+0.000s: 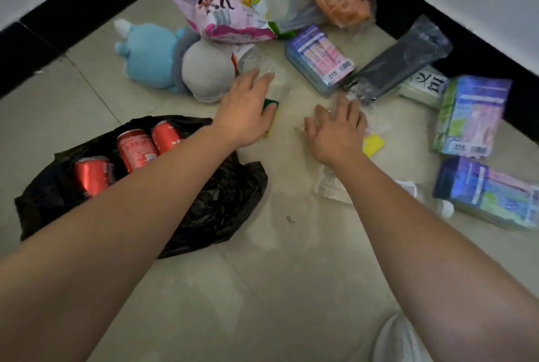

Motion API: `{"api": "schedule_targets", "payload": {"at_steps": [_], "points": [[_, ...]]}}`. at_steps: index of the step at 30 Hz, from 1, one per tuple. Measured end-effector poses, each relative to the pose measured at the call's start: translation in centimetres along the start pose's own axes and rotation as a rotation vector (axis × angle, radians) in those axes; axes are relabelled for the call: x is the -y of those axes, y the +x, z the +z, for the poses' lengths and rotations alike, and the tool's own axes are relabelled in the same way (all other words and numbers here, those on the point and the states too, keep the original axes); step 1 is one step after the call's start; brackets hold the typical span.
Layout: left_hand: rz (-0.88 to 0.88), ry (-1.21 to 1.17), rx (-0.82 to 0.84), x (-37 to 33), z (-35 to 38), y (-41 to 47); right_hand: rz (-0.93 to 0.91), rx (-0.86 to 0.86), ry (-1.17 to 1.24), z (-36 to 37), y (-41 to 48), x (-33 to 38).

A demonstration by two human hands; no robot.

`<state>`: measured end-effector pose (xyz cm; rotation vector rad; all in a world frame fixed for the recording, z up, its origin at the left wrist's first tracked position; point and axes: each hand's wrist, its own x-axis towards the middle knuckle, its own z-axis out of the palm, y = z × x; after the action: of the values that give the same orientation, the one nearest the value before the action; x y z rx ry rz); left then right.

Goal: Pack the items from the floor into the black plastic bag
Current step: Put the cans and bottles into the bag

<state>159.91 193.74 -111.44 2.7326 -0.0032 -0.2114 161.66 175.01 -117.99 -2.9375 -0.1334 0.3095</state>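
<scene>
**Floor lot, partly packed: three cans bagged, remainder loose**

Landmark: black plastic bag (pixel 204 204), lying slumped on the floor (pixel 291 274) with its mouth spread wide, probably to take items without lifting. Inside it: three red cans (pixel 137 148) on their sides. Just beyond the bag: left hand (pixel 248 110), fingers spread and flat, resting on a green-and-yellow sponge (pixel 272 107), not clamped. Further right of the bag: right hand (pixel 338 131), fingers apart, pressing on clear wrapping beside a yellow sponge (pixel 373 144); no firm grip could be told. Behind the bag: blue plush toy (pixel 151 55), pink snack bag (pixel 221 17). Far right: tissue packs (pixel 472 116), unpacked.
</scene>
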Motion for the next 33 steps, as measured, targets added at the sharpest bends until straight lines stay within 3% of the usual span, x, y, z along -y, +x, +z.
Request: {"api": "schedule_targets", "payload": {"at_steps": [3, 7, 12, 17, 20, 23, 27, 31, 33], "points": [[0.055, 0.143, 0.022, -0.8, 1.0, 4.0, -0.058, 0.023, -0.011, 1.2, -0.4, -1.0], [-0.013, 0.227, 0.121, -0.8, 2.7, 6.5, -0.079, 0.050, 0.024, 1.1, -0.4, -1.3], [0.102, 0.159, 0.025, 0.7, 3.4, 2.5, -0.066, 0.122, 0.050, 0.1, -0.4, -1.0], [0.213, 0.208, 0.090, 2.1, 3.2, -3.1, -0.140, 0.234, 0.056, -1.8, -1.0, -2.0], [0.251, 0.160, 0.114, 1.8, 3.3, -6.4, -0.111, 0.127, 0.109, -2.9, -2.7, -2.6], [0.235, 0.112, 0.142, 0.7, 3.4, -9.0, 0.071, -0.145, 0.212, -3.4, -6.2, -1.8], [0.177, -0.042, 0.077, -0.6, 3.3, -11.3, 0.547, -0.506, 0.378, -2.8, -11.0, 0.1], [0.061, -0.170, -0.077, -1.0, 3.6, -12.2, 1.065, -0.414, 0.671, -1.2, -12.9, 0.3], [-0.072, -0.213, -0.163, -1.1, 3.9, -11.5, 1.164, -0.350, 0.799, -1.0, -12.0, 0.2]]}}
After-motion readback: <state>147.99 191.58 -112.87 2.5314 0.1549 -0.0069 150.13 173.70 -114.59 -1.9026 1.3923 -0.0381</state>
